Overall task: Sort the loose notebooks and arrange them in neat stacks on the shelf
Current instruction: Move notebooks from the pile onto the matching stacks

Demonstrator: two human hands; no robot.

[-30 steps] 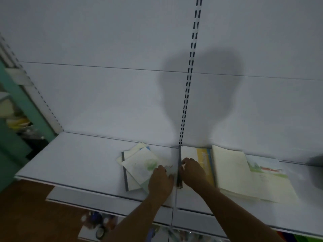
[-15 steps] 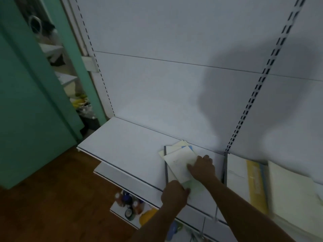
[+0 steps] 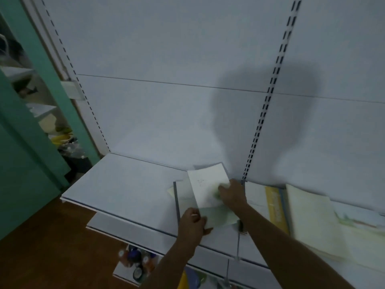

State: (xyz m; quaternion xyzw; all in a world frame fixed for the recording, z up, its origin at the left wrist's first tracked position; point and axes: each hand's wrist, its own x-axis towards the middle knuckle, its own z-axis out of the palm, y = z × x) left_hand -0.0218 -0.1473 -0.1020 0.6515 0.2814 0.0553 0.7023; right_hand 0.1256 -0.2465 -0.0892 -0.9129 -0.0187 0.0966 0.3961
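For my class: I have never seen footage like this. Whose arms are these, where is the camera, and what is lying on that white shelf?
There is no machine here. A person wears a wide-angle camera on the head, looking forward and down, so you see their own two bare arms.

The left hand grips the near corner of a pale notebook, while the right hand rests on its far side. That notebook lies on a small loose pile on the white shelf. To the right lie more notebooks, one with a yellow band, and a blurred cream-coloured stack. Bottles stand on a lower shelf.
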